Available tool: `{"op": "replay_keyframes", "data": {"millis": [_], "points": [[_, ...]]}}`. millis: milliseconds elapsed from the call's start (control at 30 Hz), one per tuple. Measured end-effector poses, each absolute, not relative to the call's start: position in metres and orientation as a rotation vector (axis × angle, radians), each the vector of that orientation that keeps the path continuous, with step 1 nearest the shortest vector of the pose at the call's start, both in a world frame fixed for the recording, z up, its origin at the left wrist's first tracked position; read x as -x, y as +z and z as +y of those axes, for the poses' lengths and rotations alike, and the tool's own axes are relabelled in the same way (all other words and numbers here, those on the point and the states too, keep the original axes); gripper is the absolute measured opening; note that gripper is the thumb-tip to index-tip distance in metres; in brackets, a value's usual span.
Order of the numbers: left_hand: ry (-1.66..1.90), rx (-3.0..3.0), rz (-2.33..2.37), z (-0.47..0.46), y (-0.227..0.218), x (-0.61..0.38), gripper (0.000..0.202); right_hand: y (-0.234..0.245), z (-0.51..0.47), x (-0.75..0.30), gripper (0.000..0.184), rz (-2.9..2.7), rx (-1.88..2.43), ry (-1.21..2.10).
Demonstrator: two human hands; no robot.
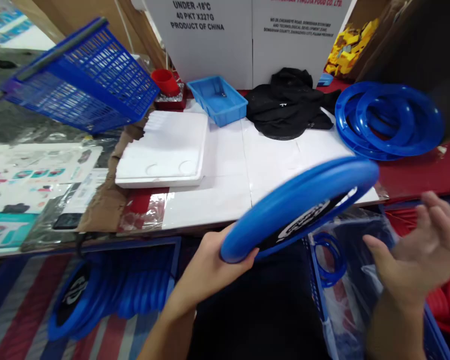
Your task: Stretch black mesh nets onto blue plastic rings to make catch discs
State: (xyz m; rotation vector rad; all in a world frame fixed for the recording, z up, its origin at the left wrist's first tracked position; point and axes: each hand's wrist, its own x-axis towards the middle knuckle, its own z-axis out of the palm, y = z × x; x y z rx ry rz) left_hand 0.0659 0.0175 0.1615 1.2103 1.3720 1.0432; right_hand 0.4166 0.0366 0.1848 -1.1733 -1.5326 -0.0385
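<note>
My left hand (pixel 210 265) grips the near rim of a blue ring-shaped disc (pixel 300 205) with a black centre and white lettering. The disc is tilted, its far edge raised toward the right over the table's front edge. My right hand (pixel 420 250) hovers to the right of the disc, fingers spread and empty, slightly blurred. Below it is a blue crate lined with clear plastic (pixel 345 280) holding a thin blue ring (pixel 328 257).
A stack of blue rings (pixel 390 122) lies on the table at right. A row of finished blue discs (pixel 112 295) sits at lower left. On the table: white foam tray (pixel 165 150), small blue tray (pixel 217 100), black cloth (pixel 288 102), blue basket (pixel 82 75), red cup (pixel 165 81).
</note>
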Motion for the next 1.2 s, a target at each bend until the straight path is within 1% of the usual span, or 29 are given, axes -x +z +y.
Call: {"op": "replay_keyframes", "data": {"millis": [33,67,133,200,267,333,400,567,700,800,867,900,1000,1033,1067,1100,1200], "points": [[0.861,-1.424,1.304,0.02,0.171,-0.06,0.016,0.207,0.038,-0.417,0.097,-1.677,1.093,-0.117],[0.691,-1.581,1.246,0.023,0.18,-0.055,0.009,0.226,0.041,-0.417,0.098,-1.835,1.111,-0.114],[0.477,-1.739,1.166,0.029,0.193,-0.05,0.006,0.254,0.049,-0.413,0.09,-2.197,1.12,0.09],[0.394,-1.799,1.148,0.031,0.199,-0.047,0.007,0.267,0.06,-0.408,0.075,-2.503,0.979,0.346],[0.371,-1.845,1.139,0.03,0.199,-0.042,0.009,0.269,0.07,-0.402,0.062,-2.669,0.865,0.514],[0.376,-1.901,1.121,0.027,0.194,-0.035,0.011,0.266,0.075,-0.394,0.057,-2.759,0.803,0.587],[0.383,-1.943,1.11,0.023,0.189,-0.028,0.016,0.261,0.076,-0.385,0.054,-2.822,0.745,0.6],[0.341,-1.932,1.103,0.014,0.183,-0.019,0.023,0.255,0.071,-0.368,0.038,-2.879,0.601,0.535],[0.301,-1.891,1.095,0.015,0.186,-0.019,0.022,0.252,0.071,-0.364,0.035,-2.877,0.52,0.481],[0.25,-1.878,1.098,0.02,0.186,-0.015,0.019,0.249,0.072,-0.364,0.031,-2.887,0.525,0.525],[0.238,-1.909,1.08,0.023,0.187,-0.013,0.021,0.248,0.071,-0.364,0.029,-2.899,0.557,0.573],[0.263,-1.939,1.064,0.023,0.188,-0.013,0.028,0.249,0.07,-0.363,0.029,-2.902,0.568,0.582],[0.439,-2.053,0.99,0.02,0.198,-0.023,0.07,0.251,0.066,-0.358,0.033,-2.914,0.557,0.53],[0.49,-2.099,0.951,0.018,0.202,-0.029,0.079,0.253,0.065,-0.356,0.034,-2.93,0.545,0.499],[0.525,-2.152,0.912,0.017,0.206,-0.035,0.081,0.254,0.063,-0.353,0.035,-2.947,0.534,0.471],[0.546,-2.21,0.875,0.016,0.209,-0.041,0.077,0.255,0.061,-0.351,0.036,-2.96,0.531,0.45],[0.604,-2.351,0.773,0.018,0.208,-0.045,0.057,0.257,0.059,-0.354,0.044,-2.921,0.591,0.45]]}}
